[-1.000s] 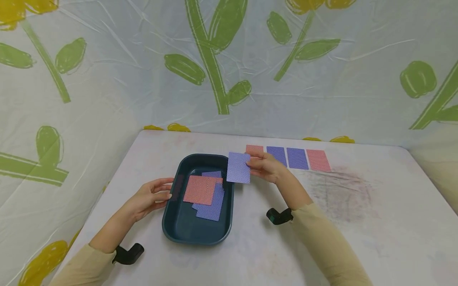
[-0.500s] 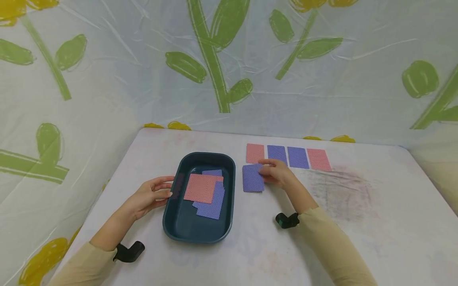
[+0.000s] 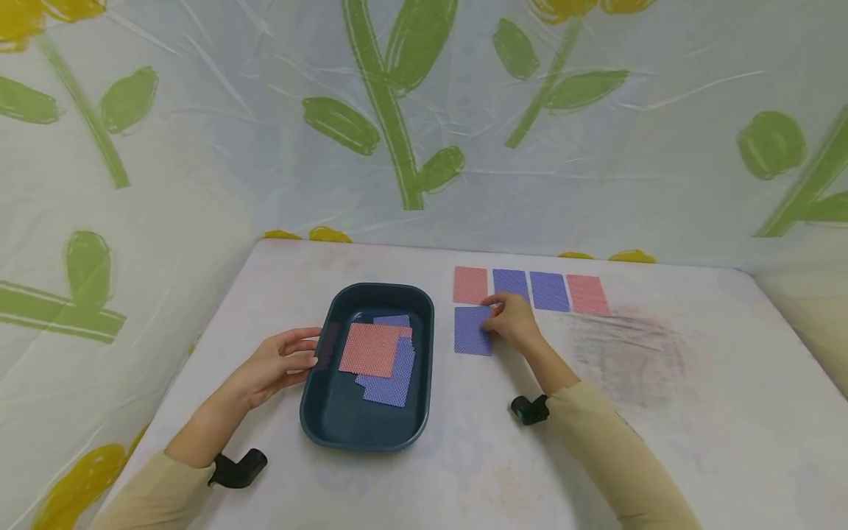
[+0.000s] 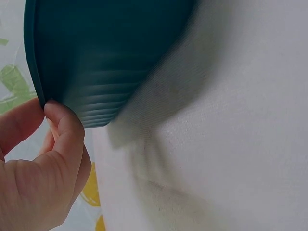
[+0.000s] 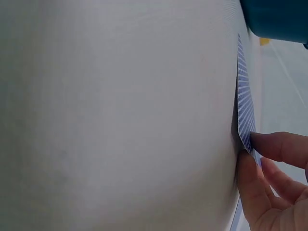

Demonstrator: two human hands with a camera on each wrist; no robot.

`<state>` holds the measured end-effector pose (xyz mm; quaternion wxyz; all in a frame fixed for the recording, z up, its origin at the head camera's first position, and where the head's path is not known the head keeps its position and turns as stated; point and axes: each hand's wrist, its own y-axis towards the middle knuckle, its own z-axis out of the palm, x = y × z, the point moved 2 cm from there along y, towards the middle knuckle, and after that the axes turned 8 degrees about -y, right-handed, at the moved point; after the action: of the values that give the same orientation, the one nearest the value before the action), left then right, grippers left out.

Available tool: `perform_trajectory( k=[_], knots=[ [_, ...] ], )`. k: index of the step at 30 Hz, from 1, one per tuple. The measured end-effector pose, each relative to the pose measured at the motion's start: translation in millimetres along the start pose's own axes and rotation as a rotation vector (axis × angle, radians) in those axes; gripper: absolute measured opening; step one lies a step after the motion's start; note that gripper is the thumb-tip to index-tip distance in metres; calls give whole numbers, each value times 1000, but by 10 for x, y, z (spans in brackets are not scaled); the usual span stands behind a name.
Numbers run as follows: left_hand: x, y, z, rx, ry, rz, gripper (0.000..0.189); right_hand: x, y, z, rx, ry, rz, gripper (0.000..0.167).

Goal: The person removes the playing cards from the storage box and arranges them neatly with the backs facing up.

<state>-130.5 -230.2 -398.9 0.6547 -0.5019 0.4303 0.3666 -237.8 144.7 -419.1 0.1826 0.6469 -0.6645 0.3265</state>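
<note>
My right hand point(image 3: 515, 322) pinches a blue-backed playing card point(image 3: 472, 330) by its right edge, just below the left end of a card row. In the right wrist view, thumb and finger hold this card point(image 5: 244, 96) tilted, close over the white tabletop. My left hand point(image 3: 278, 364) is at the left side of a dark teal tray point(image 3: 366, 430); in the left wrist view, thumb and finger pinch its rim point(image 4: 34, 79). Inside the tray a red-backed card point(image 3: 367, 350) overlaps several others, among them a blue-backed card point(image 3: 391, 390).
Along the back, a red-backed card point(image 3: 470, 285), two blue-backed cards point(image 3: 550, 291) and another red-backed card point(image 3: 587, 294) lie in a row. The right hand partly covers one blue card. A white cloth with printed flowers point(image 3: 397, 110) hangs behind the table.
My right hand has carried the blue card from over the tray's right rim down and right, to below the first red card of the row. The left hand has stayed at the tray.
</note>
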Motion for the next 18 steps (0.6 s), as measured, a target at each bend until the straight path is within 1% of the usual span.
perform_trajectory(
  k=[4, 8, 15, 18],
  knots=[
    [-7, -14, -23, -2, 11, 2, 60, 60, 23, 14, -17, -87, -44, 42],
    [-17, -18, -48, -2, 14, 7, 60, 99, 29, 35, -30, -134, -86, 45],
    [7, -9, -10, 0, -8, 6, 59, 90, 19, 41, -64, -201, -96, 44],
    [7, -2, -2, 4, -16, 5, 60, 94, 23, 43, -72, -208, -94, 42]
  ],
)
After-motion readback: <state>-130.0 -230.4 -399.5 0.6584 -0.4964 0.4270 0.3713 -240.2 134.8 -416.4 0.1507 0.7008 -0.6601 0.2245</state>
